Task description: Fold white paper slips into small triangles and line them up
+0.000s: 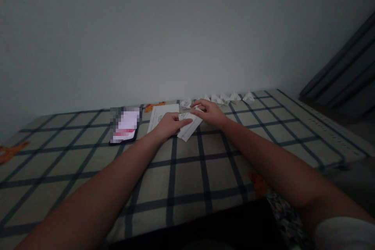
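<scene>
A piece of folded white paper (187, 129) with print on it is held between my two hands, above the checked cloth. My left hand (171, 124) grips its left side, thumb lying across the top. On its upper right edge, my right hand (208, 112) pinches the sheet between thumb and fingers. Just behind my left hand lies a flat stack of white paper (164, 112), partly covered by that hand. Several small folded paper shapes (225, 99) stand in a row beyond my right hand, some of them hidden by it.
A phone (125, 125) with a lit, blurred screen lies left of my hands. The checked tablecloth (190, 179) covers the surface up to the pale wall (175, 39). A dark curtain (345, 58) hangs at the right.
</scene>
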Demonstrator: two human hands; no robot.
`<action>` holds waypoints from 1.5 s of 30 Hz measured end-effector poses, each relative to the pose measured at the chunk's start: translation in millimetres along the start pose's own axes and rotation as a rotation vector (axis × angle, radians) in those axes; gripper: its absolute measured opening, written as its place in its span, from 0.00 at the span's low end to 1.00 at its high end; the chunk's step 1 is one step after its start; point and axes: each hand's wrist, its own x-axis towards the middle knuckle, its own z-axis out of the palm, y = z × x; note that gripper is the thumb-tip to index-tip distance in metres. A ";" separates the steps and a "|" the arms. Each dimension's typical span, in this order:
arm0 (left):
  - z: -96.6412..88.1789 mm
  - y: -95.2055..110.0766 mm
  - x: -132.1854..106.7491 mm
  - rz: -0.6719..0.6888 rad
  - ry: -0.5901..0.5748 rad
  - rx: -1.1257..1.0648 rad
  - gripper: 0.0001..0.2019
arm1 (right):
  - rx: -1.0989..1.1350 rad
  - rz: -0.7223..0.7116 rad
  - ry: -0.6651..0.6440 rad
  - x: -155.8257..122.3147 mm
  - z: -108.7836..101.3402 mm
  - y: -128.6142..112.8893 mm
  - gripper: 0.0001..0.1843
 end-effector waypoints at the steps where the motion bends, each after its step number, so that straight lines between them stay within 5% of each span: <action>1: -0.2 -1.2 0.6 -0.011 -0.003 -0.017 0.18 | 0.044 0.038 -0.010 -0.3 0.3 -0.9 0.21; 3: -0.3 -3.1 1.3 -0.026 0.010 -0.072 0.19 | 0.125 0.098 -0.033 -0.2 0.3 -1.5 0.25; 7: -0.3 -4.7 1.7 -0.028 0.049 -0.130 0.20 | 0.113 0.142 -0.105 1.6 -1.5 1.6 0.18; 16: -2.2 1.9 -1.8 0.046 -0.071 0.020 0.17 | 0.060 0.128 -0.167 0.8 -2.7 5.6 0.19; 23: -4.0 4.0 -3.2 0.079 -0.144 0.095 0.17 | 0.254 0.213 -0.146 1.3 2.1 10.1 0.24; 29: -0.2 4.0 -2.7 0.041 -0.085 -0.053 0.16 | 0.288 0.259 -0.111 0.8 -0.7 2.0 0.24; 36: -0.3 6.8 -3.5 0.031 -0.080 0.000 0.20 | 0.051 0.194 -0.198 -0.1 -4.8 1.9 0.22; 45: 0.8 8.2 -3.8 0.033 -0.063 0.063 0.20 | 0.091 0.179 -0.217 0.0 -2.7 2.7 0.20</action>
